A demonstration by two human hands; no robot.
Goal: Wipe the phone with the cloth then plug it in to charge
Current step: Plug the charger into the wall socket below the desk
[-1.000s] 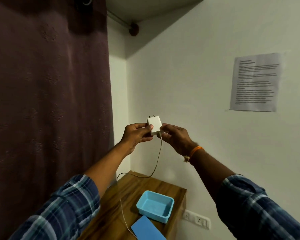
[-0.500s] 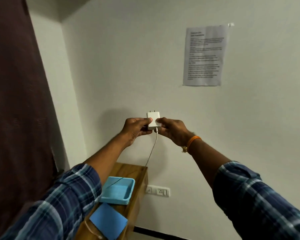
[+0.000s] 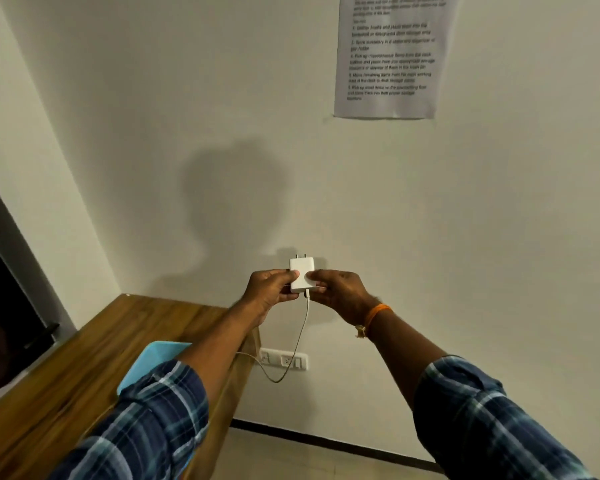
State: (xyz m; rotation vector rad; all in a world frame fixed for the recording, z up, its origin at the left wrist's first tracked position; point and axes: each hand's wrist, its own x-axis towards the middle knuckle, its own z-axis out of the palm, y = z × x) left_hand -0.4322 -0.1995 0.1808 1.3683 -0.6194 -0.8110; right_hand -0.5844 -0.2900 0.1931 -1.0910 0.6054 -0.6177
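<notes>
While both hands, left and right, pinch it, charger prongs point up.

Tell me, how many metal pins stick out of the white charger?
2. Both pins stick up side by side from the top of the white charger, which the left hand and right hand hold from either side. None looks hidden.

hands 2 | charger 1 | cable 1 | tray 1 | table 1 | paper 1
</notes>
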